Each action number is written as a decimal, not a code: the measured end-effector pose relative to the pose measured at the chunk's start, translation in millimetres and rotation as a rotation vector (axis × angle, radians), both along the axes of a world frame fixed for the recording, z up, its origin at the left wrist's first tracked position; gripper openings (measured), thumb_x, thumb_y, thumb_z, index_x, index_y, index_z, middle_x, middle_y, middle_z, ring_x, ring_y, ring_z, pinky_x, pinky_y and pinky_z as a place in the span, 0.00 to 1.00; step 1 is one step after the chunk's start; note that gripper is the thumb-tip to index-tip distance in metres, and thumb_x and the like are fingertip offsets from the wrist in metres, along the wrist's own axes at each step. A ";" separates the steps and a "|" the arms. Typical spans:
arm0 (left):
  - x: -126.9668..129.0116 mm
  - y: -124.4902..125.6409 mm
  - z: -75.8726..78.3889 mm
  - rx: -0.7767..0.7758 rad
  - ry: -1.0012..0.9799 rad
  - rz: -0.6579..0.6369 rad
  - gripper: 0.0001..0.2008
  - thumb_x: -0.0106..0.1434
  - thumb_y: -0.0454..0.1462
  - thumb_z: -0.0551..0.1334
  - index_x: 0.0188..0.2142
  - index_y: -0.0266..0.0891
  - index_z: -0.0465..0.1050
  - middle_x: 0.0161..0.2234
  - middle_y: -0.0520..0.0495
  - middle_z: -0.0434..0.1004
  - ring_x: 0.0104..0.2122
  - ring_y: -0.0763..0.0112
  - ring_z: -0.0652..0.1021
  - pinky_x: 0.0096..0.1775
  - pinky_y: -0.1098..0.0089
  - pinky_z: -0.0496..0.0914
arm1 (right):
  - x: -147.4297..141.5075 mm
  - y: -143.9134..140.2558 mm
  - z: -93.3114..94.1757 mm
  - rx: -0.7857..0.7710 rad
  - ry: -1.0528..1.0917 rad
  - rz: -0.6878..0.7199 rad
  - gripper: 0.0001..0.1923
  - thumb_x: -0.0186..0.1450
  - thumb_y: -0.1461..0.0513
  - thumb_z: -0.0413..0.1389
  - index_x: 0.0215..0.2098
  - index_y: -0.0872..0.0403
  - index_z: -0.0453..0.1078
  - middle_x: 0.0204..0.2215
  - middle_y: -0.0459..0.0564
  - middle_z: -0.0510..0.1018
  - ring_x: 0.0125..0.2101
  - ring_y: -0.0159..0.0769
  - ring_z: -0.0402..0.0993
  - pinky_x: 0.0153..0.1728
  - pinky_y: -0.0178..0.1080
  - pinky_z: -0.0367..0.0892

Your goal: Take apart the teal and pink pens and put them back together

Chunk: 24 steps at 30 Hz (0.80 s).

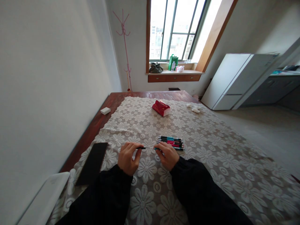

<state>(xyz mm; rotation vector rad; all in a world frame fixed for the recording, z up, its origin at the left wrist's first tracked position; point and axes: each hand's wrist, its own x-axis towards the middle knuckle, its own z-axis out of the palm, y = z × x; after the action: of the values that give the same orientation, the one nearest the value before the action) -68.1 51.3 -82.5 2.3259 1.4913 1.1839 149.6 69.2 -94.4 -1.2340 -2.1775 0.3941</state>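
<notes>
My left hand [128, 157] is closed, pinching a short black pen piece [141, 147] between thumb and fingertips. Facing it, my right hand [168, 155] grips a teal pen barrel [155, 148], mostly hidden by the fingers. A thin pale refill [149, 147] spans the gap between the two pieces, level above the cloth. Just beyond my right hand lies a row of several pens [170, 139] with black, teal and red barrels, side by side; my hand covers part of the nearer ones.
A floral lace tablecloth [146, 200] covers the wooden table [103, 114]. Left of my hands lies a dark flat slab [92, 163], with a white case-like object [44, 200] nearer. Farther off are a red tissue pack [161, 108], crumpled white tissues [195, 109] and a white adapter [105, 110].
</notes>
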 end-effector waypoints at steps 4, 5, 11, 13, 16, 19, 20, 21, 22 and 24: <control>-0.8 0.2 -1.1 -0.007 -0.014 0.022 0.09 0.64 0.32 0.57 0.40 0.44 0.73 0.38 0.48 0.78 0.41 0.61 0.75 0.45 0.60 0.68 | 0.5 0.8 -1.4 0.007 -0.003 -0.011 0.08 0.67 0.66 0.51 0.40 0.52 0.71 0.36 0.51 0.76 0.38 0.38 0.72 0.40 0.39 0.64; -0.9 0.2 -1.0 -0.009 -0.018 0.032 0.09 0.64 0.32 0.57 0.40 0.44 0.73 0.38 0.48 0.78 0.41 0.61 0.75 0.45 0.60 0.68 | 0.8 1.1 -1.5 0.007 -0.002 -0.018 0.08 0.67 0.66 0.51 0.40 0.53 0.71 0.36 0.51 0.76 0.38 0.38 0.72 0.40 0.39 0.64; -0.5 0.7 0.1 -0.021 -0.014 0.038 0.09 0.63 0.31 0.57 0.41 0.44 0.73 0.39 0.48 0.78 0.41 0.61 0.74 0.44 0.60 0.68 | 1.5 1.4 -0.4 -0.010 -0.002 -0.015 0.07 0.66 0.66 0.51 0.39 0.53 0.71 0.36 0.51 0.76 0.38 0.39 0.72 0.40 0.39 0.64; -0.3 0.7 0.0 -0.019 -0.011 0.034 0.09 0.64 0.32 0.57 0.40 0.44 0.73 0.39 0.48 0.78 0.41 0.61 0.74 0.44 0.60 0.68 | 1.1 1.3 -0.6 -0.015 -0.007 -0.009 0.07 0.66 0.66 0.51 0.39 0.53 0.71 0.36 0.51 0.76 0.37 0.38 0.72 0.40 0.39 0.64; -0.1 0.4 -0.3 -0.015 -0.003 0.031 0.08 0.64 0.32 0.57 0.39 0.44 0.73 0.38 0.48 0.78 0.42 0.61 0.74 0.44 0.60 0.68 | 0.9 1.2 -1.4 -0.008 -0.006 -0.005 0.07 0.67 0.66 0.51 0.39 0.53 0.71 0.36 0.51 0.75 0.37 0.39 0.71 0.40 0.39 0.64; 0.1 0.1 0.1 -0.016 0.004 0.023 0.08 0.64 0.32 0.57 0.40 0.44 0.73 0.38 0.48 0.78 0.42 0.61 0.74 0.45 0.60 0.68 | 0.8 0.9 -1.4 -0.003 0.001 0.000 0.07 0.67 0.66 0.51 0.39 0.53 0.70 0.36 0.51 0.75 0.38 0.39 0.71 0.40 0.39 0.64; 0.2 0.2 0.3 -0.017 0.005 0.016 0.08 0.63 0.32 0.57 0.40 0.44 0.73 0.38 0.48 0.78 0.42 0.61 0.74 0.44 0.60 0.68 | 0.6 0.7 -1.0 -0.003 -0.001 0.005 0.07 0.67 0.66 0.51 0.39 0.53 0.71 0.36 0.51 0.75 0.37 0.39 0.71 0.40 0.39 0.64; 0.3 0.3 0.4 -0.017 0.005 0.008 0.08 0.63 0.32 0.58 0.40 0.44 0.73 0.38 0.48 0.78 0.42 0.61 0.74 0.44 0.60 0.68 | 0.4 0.3 -0.5 -0.002 -0.004 0.012 0.07 0.67 0.66 0.51 0.39 0.53 0.71 0.36 0.51 0.75 0.37 0.39 0.71 0.40 0.39 0.64; 0.5 0.6 0.2 -0.018 0.005 -0.006 0.08 0.64 0.32 0.58 0.40 0.44 0.73 0.38 0.48 0.78 0.41 0.61 0.74 0.44 0.60 0.68 | 0.1 0.0 0.1 -0.001 -0.008 0.020 0.07 0.67 0.66 0.51 0.40 0.53 0.71 0.36 0.51 0.75 0.37 0.38 0.71 0.40 0.39 0.64; 0.6 1.6 -1.4 -0.026 0.007 -0.052 0.09 0.64 0.32 0.58 0.41 0.44 0.74 0.38 0.48 0.79 0.42 0.62 0.74 0.44 0.61 0.68 | -0.8 -0.9 0.7 -0.002 -0.015 0.044 0.08 0.68 0.65 0.51 0.41 0.53 0.72 0.36 0.51 0.75 0.37 0.38 0.71 0.39 0.39 0.64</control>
<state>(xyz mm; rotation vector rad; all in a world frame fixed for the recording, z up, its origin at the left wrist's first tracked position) -67.5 52.9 -83.9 2.3390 1.4310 1.1381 148.8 68.2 -93.6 -1.1954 -2.2206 0.4063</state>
